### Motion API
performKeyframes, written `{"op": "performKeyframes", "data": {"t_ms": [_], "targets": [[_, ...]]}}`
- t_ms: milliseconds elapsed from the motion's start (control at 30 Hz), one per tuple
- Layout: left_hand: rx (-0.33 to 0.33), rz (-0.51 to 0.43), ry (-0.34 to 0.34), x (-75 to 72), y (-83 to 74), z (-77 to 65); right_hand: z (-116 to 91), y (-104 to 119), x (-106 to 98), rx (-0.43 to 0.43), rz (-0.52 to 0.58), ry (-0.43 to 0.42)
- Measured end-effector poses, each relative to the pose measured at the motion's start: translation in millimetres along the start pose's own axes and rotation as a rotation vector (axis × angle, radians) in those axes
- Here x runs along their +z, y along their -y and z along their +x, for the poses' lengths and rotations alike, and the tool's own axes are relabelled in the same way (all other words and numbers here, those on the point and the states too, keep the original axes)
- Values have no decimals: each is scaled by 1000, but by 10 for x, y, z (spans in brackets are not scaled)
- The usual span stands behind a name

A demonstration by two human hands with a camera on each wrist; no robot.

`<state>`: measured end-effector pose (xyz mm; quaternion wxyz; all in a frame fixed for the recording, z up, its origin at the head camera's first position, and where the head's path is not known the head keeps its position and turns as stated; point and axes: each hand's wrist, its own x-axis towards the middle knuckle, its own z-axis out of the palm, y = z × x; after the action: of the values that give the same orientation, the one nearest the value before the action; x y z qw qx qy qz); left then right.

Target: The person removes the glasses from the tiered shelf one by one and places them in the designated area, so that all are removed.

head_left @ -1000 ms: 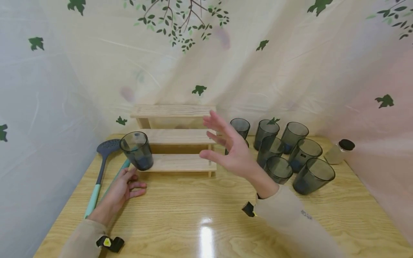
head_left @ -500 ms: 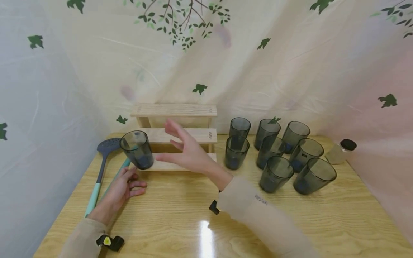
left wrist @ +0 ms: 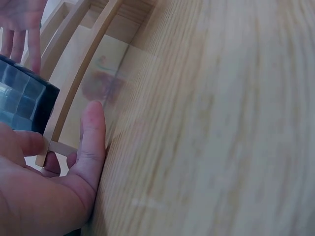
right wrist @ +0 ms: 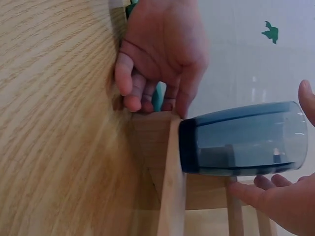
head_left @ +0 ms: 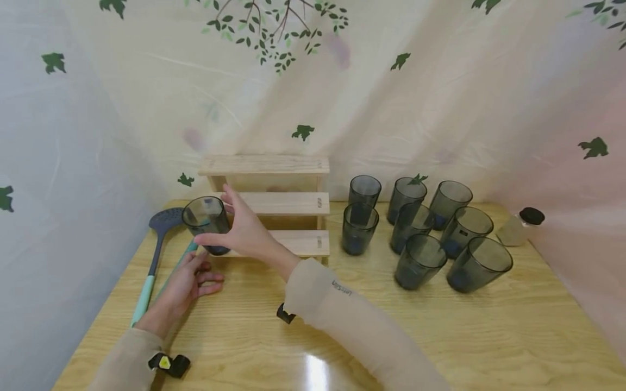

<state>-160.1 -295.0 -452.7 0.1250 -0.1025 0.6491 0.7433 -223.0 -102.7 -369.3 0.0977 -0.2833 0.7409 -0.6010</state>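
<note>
A smoky grey drinking glass [head_left: 204,214] stands upright on the left end of the lowest step of a three-tier wooden display rack [head_left: 300,243]. My right hand [head_left: 249,231] is at this glass, thumb on the near side and straight fingers on the far side. In the right wrist view, the right fingers [right wrist: 266,194] lie along the flank of the glass, with the thumb near the rim. My left hand [head_left: 186,282] holds the left end of the lowest step, thumb at the board beside the glass base and the other fingers bent at its end.
Several more smoky glasses [head_left: 419,263] stand upright in a group right of the rack. A small jar with a black lid [head_left: 532,216] lies tilted at the far right. A slotted turner [head_left: 157,239] with a mint handle and another teal-handled utensil lie at the left.
My right hand has swept left from near the group of glasses, across the rack, to the glass on the lowest step. The left hand and that glass have stayed in place.
</note>
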Motion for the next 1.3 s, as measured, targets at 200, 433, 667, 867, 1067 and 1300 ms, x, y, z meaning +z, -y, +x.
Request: {"op": "performKeyframes", "data": {"t_ms": [200, 433, 667, 867, 1067, 1300], "targets": [[-1, -2, 10, 9, -14, -11, 52, -98, 112, -57, -51, -27], [-8, 5, 0, 14, -13, -4, 85, -141, 152, -95, -121, -73], [-7, 13, 2, 11, -6, 6, 87, -157, 142, -88, -151, -72], [-4, 18, 1, 19, -25, -10, 86, -153, 130, -105, -135, -64], [0, 26, 8, 30, -65, -5, 97, -126, 110, -109, -151, -77], [-17, 36, 1, 20, -38, -23, 32, -74, 76, -108, -159, -91]]}}
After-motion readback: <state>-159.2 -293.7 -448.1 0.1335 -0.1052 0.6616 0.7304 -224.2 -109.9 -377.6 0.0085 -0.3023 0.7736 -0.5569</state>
